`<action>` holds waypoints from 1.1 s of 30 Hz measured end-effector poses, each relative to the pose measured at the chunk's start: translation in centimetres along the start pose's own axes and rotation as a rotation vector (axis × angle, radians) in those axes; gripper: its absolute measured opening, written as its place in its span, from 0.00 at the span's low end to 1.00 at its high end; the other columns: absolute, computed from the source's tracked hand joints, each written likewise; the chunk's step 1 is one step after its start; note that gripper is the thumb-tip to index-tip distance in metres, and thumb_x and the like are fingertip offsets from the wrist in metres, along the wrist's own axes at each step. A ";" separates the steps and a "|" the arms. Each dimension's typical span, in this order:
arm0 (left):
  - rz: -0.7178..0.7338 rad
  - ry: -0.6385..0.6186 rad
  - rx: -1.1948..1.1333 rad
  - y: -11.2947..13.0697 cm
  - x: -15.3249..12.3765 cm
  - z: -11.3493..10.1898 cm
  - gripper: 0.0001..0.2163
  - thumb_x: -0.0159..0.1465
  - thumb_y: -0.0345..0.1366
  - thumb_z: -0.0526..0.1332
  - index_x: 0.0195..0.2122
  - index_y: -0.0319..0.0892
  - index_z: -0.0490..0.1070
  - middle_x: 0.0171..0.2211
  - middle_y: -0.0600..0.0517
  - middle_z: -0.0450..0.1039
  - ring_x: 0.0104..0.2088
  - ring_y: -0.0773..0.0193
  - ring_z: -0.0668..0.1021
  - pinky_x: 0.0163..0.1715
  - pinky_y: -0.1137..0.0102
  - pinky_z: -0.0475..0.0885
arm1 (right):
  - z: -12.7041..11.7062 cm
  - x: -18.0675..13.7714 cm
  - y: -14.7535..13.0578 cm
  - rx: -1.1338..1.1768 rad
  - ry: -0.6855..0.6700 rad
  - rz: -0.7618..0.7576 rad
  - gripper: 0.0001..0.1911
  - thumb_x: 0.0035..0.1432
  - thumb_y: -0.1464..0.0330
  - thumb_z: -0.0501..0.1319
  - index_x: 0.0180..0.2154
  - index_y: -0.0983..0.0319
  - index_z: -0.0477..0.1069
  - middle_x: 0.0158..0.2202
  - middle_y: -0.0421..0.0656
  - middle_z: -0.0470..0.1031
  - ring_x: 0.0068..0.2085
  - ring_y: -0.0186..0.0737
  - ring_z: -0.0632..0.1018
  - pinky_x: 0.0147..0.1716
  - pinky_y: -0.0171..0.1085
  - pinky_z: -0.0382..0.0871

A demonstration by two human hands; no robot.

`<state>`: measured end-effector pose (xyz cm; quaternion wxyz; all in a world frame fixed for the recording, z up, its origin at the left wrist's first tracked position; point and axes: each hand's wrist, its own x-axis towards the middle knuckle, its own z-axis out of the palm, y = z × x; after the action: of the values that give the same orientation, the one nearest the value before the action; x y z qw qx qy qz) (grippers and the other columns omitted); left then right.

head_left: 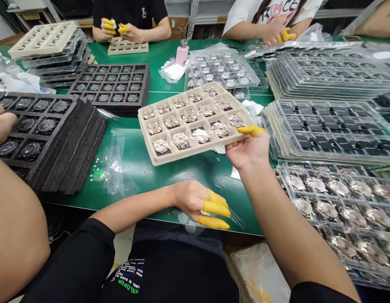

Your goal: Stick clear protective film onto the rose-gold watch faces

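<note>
My right hand (248, 148) grips the near right corner of a beige tray (157, 158), its thumb in a yellow finger cot on the rim. The tray is tilted above the green table (169, 168) and holds several rose-gold watch cases (180, 139) in its pockets. At the table's front edge, my left hand (195, 205) rests with yellow-cotted fingers stretched out to the right. A scrap of clear film (236, 217) lies at its fingertips; I cannot tell if they pinch it.
A co-worker's arm (14, 227) and hand (1, 123) rest on stacked black foam trays (71, 143) at left. Clear blister trays (334, 126), some holding watch cases, are piled at right. Two more people work across the table beside a pink bottle (182, 51).
</note>
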<state>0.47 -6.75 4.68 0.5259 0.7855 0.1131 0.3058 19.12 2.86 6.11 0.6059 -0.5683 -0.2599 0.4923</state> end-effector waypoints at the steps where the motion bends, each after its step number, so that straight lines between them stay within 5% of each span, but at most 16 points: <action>1: 0.028 -0.056 -0.030 0.4 0.0 0.5 0.11 0.43 0.42 0.82 0.26 0.56 0.84 0.32 0.53 0.86 0.36 0.58 0.89 0.47 0.74 0.85 | -0.4 0.0 -0.2 0.059 0.014 0.020 0.06 0.55 0.66 0.59 0.26 0.55 0.69 0.27 0.39 0.77 0.34 0.35 0.83 0.30 0.31 0.81; 5: 0.072 -0.165 -0.151 1.8 0.1 2.0 0.10 0.44 0.42 0.82 0.24 0.56 0.83 0.32 0.53 0.85 0.37 0.59 0.89 0.48 0.78 0.83 | -0.6 0.7 -0.9 0.131 0.039 0.129 0.08 0.64 0.67 0.59 0.30 0.55 0.71 0.29 0.38 0.78 0.27 0.34 0.80 0.24 0.33 0.79; 11: -0.239 -0.433 -0.448 4.8 0.4 3.0 0.17 0.31 0.49 0.85 0.19 0.58 0.82 0.34 0.53 0.85 0.41 0.55 0.89 0.53 0.80 0.79 | 2.5 4.2 -0.9 -0.180 -0.006 0.275 0.10 0.69 0.62 0.60 0.33 0.57 0.71 0.22 0.39 0.73 0.20 0.37 0.74 0.23 0.38 0.79; 15: -0.119 -0.498 -0.506 5.9 0.4 2.8 0.15 0.32 0.46 0.85 0.17 0.58 0.81 0.34 0.56 0.85 0.42 0.56 0.89 0.52 0.83 0.78 | 6.2 7.4 -0.6 -0.389 -0.094 0.215 0.08 0.69 0.66 0.60 0.33 0.58 0.69 0.21 0.37 0.71 0.18 0.34 0.69 0.20 0.36 0.76; 18: -0.011 -0.436 -0.473 6.2 0.5 2.1 0.15 0.33 0.44 0.85 0.17 0.58 0.80 0.32 0.56 0.85 0.41 0.57 0.89 0.47 0.84 0.80 | 8.9 9.2 -0.4 -0.489 -0.176 0.173 0.06 0.66 0.69 0.64 0.34 0.58 0.70 0.23 0.36 0.71 0.19 0.32 0.69 0.17 0.33 0.71; 21: -0.054 -0.369 -0.361 6.5 0.3 1.3 0.15 0.37 0.31 0.82 0.18 0.59 0.81 0.35 0.56 0.85 0.42 0.58 0.89 0.48 0.84 0.79 | 11.6 9.8 0.0 -0.600 -0.391 0.129 0.05 0.64 0.67 0.69 0.37 0.58 0.75 0.27 0.39 0.76 0.23 0.35 0.73 0.21 0.34 0.72; 26: -0.108 0.181 -0.104 6.4 -1.2 -0.1 0.05 0.55 0.36 0.77 0.29 0.57 0.86 0.37 0.57 0.87 0.39 0.59 0.89 0.49 0.74 0.84 | 16.9 8.3 1.8 -1.061 -0.841 -0.242 0.13 0.61 0.62 0.70 0.46 0.59 0.84 0.30 0.41 0.81 0.30 0.38 0.75 0.40 0.40 0.76; 27: -0.119 0.215 -0.105 6.3 -1.5 -0.5 0.04 0.57 0.37 0.76 0.33 0.55 0.86 0.38 0.56 0.87 0.39 0.60 0.89 0.48 0.73 0.85 | 18.1 7.8 2.3 -1.165 -0.888 -0.346 0.15 0.62 0.61 0.69 0.48 0.59 0.85 0.31 0.41 0.82 0.33 0.40 0.77 0.44 0.41 0.75; 30: -0.184 0.172 -0.230 5.5 -1.7 -1.7 0.06 0.59 0.43 0.74 0.34 0.49 0.87 0.34 0.52 0.86 0.35 0.59 0.88 0.43 0.70 0.86 | 21.3 6.5 3.5 -1.218 -0.924 -0.548 0.20 0.62 0.60 0.67 0.51 0.63 0.84 0.41 0.47 0.86 0.41 0.47 0.81 0.51 0.44 0.74; 33: -0.310 0.046 -0.407 4.1 -1.2 -2.5 0.13 0.59 0.48 0.74 0.37 0.43 0.86 0.36 0.48 0.87 0.36 0.58 0.88 0.47 0.66 0.86 | 23.1 5.6 4.0 -1.062 -0.896 -0.532 0.20 0.61 0.63 0.67 0.52 0.66 0.82 0.48 0.51 0.85 0.45 0.49 0.82 0.53 0.46 0.76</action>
<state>-2.55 -7.16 8.54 0.7113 0.6295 0.1801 0.2556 -0.14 17.38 6.05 0.1842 -0.4474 -0.8138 0.3218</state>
